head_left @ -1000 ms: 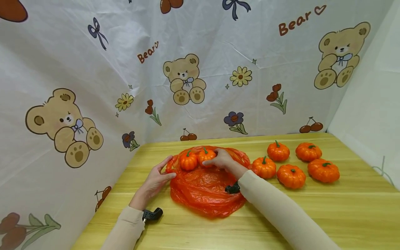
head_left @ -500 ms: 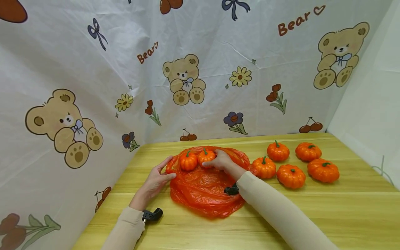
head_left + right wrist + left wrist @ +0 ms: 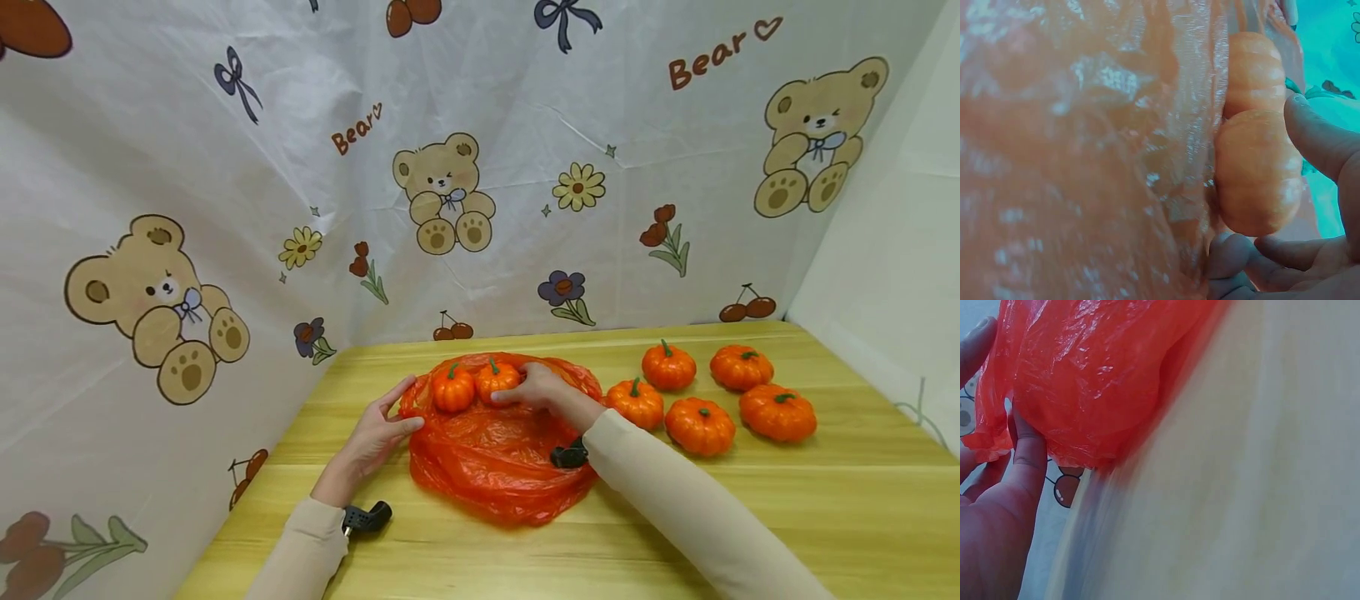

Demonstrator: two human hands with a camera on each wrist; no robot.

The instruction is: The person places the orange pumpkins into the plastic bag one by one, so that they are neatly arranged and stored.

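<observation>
An orange-red plastic bag lies spread open on the table. Inside, toward its back, two small pumpkins sit side by side: a left pumpkin and a right pumpkin, both with green stems. My left hand holds the bag's left rim between thumb and fingers. In the left wrist view, one finger lies against the red film. My right hand is at the right pumpkin's right side. In the right wrist view its thumb and fingers are spread around that pumpkin, its grip loosened.
Right of the bag, several more pumpkins stand on the wooden table; the nearest pumpkin is close to the bag's rim. A bear-printed cloth hangs behind and to the left. At the right rises a white wall.
My right hand has shifted slightly right, its thumb drawing back across the right pumpkin, which stays put. My left hand keeps its place on the bag's rim.
</observation>
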